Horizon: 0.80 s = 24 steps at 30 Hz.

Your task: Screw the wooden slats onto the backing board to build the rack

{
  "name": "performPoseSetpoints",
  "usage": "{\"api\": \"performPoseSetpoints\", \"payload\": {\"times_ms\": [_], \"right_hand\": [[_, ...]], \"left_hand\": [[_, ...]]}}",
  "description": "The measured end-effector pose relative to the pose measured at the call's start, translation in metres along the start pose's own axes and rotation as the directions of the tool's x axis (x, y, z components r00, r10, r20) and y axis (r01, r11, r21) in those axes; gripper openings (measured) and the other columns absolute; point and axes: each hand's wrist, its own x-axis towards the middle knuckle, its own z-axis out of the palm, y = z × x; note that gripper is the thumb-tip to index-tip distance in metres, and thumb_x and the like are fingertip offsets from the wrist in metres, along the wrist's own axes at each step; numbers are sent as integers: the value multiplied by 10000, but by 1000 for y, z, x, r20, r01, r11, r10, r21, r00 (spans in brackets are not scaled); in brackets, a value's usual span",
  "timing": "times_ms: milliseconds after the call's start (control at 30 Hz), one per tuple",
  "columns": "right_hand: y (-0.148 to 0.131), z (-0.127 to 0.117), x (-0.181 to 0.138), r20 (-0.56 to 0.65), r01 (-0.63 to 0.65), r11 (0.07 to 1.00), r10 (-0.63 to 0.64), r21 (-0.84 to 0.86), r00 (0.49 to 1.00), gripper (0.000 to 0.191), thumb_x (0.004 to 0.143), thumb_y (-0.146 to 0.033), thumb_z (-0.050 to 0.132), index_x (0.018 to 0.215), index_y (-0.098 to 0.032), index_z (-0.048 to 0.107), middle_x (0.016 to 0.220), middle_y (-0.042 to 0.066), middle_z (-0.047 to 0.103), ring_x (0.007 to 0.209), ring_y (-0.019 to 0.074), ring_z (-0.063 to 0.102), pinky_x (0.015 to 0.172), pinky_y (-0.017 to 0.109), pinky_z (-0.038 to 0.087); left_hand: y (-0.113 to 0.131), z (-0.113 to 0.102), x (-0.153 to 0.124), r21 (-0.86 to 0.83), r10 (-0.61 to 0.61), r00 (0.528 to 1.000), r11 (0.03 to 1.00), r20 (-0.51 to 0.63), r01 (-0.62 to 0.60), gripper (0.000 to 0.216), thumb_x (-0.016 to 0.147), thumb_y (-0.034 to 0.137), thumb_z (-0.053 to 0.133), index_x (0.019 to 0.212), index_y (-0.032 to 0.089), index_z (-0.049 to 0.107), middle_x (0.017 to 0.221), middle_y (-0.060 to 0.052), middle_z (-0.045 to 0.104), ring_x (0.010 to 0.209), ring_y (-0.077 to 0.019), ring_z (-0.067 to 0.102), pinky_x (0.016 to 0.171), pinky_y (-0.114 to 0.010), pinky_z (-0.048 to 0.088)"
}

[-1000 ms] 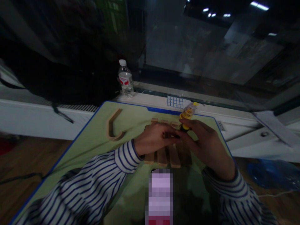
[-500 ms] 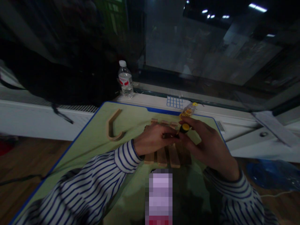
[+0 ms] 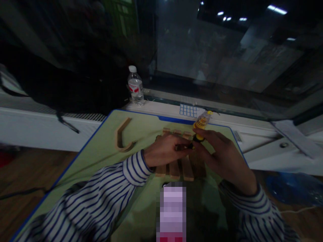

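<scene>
Our right hand [image 3: 225,156] pinched a black-and-yellow handle [image 3: 199,137] between thumb and fingers, above the slatted wooden piece [image 3: 174,169]. Our left hand [image 3: 165,148] curled over that piece, fingertips near the handle; we couldn't tell whether they gripped anything. Left of the slatted wooden piece lay a curved wooden strip [image 3: 117,137].

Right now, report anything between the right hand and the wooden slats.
The left hand lies over the middle of the wooden slats, beside the yellow-and-black tool in the right hand; the near ends show uncovered.
</scene>
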Motion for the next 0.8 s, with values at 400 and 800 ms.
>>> {"api": "performPoseSetpoints", "payload": {"times_ms": [400, 800], "right_hand": [[0, 1, 1, -16, 7, 1000, -7, -21, 1000, 306, 921, -304, 512, 1164, -127, 566, 1049, 125, 693, 932, 222, 654, 800, 403, 545], [-2, -1, 1, -22, -6, 1000, 5, -25, 1000, 359, 900, -319, 535, 1187, -104, 556, 1049, 138, 693, 934, 229, 657, 813, 391, 540]], "left_hand": [[1, 0, 0, -22, 3, 1000, 1000, -11, -4, 225, 877, 328, 564, 971, 177, 701, 828, -29, 694, 721, -138, 617, 685, -246, 463], [-4, 0, 1, -15, -17, 1000, 1000, -3, 17, 238, 878, 367, 557, 954, 194, 701, 829, -21, 687, 730, -144, 612, 636, -223, 438]]}}
